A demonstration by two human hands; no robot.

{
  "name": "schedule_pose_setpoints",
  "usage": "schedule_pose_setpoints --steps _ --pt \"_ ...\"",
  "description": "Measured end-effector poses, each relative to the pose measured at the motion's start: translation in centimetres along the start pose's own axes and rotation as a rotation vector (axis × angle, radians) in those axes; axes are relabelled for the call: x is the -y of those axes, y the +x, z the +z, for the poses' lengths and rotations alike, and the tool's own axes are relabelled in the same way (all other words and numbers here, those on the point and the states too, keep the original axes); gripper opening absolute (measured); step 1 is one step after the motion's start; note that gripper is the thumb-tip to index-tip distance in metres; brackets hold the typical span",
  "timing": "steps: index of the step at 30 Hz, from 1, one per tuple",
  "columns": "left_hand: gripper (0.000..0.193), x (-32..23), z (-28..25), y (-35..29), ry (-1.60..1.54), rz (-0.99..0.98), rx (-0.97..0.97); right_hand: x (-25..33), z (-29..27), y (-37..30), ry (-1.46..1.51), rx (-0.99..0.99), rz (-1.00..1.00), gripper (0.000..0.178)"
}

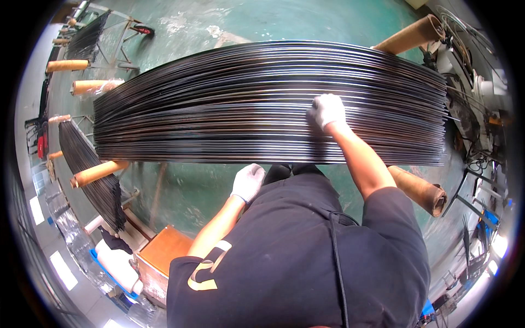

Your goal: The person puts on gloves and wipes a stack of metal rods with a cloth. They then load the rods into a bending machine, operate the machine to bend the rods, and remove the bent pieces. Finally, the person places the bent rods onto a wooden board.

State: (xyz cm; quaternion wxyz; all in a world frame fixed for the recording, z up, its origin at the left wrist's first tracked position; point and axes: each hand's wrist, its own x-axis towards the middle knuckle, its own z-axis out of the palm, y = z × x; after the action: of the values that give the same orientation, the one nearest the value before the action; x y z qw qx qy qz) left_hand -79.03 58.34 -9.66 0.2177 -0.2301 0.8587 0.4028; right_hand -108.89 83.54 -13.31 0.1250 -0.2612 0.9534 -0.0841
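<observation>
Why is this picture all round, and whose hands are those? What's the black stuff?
There's no robot, just a person. A camera worn on their head looks down, and its very wide lens bends straight edges, so things look curved. You're seeing their dark shirt from above. Their gloved right hand is over a wide layer of long, thin, dark rods; I can't tell if it grips any. Their gloved left hand is near their body, off the rods, with nothing visible in it. Brown cardboard tubes stick out around the rods, and green floor lies below.
</observation>
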Motion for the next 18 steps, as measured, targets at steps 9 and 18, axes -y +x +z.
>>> schedule_pose_setpoints --steps 9,18 --pt "0.034 1.4 0.1 0.2 0.059 0.01 0.029 2.0 -0.1 0.4 -0.087 0.166 0.032 0.049" --pt "0.036 0.3 -0.6 0.8 -0.082 -0.051 -0.004 1.5 -1.4 1.2 -0.208 0.262 -0.195 0.029"
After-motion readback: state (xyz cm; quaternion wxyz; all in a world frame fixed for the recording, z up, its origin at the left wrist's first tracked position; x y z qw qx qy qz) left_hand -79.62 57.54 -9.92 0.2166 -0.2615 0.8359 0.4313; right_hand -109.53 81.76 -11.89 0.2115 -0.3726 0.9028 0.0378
